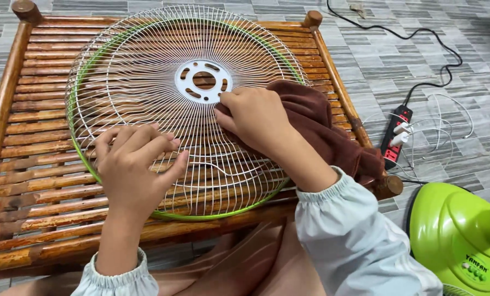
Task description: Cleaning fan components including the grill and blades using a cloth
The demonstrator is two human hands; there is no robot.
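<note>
Your white, green-rimmed fan grille [146, 82]
Your brown cloth [321, 126] drapes an amber bamboo table [31, 164]; the floor [464, 49] is grey-striped.

Wire fan guard [146, 98], glossy bamboo table [31, 164]

One wire fan guard [146, 82] with a green rim lies under both grips. One brown cloth [321, 120] sits in the right grip [253, 118]; the left grip [132, 167] holds nothing, flat on the wires. One bamboo counter [14, 164] carries them. Right of the right grip are one power strip [397, 137] and one green fan base [456, 238].
</note>
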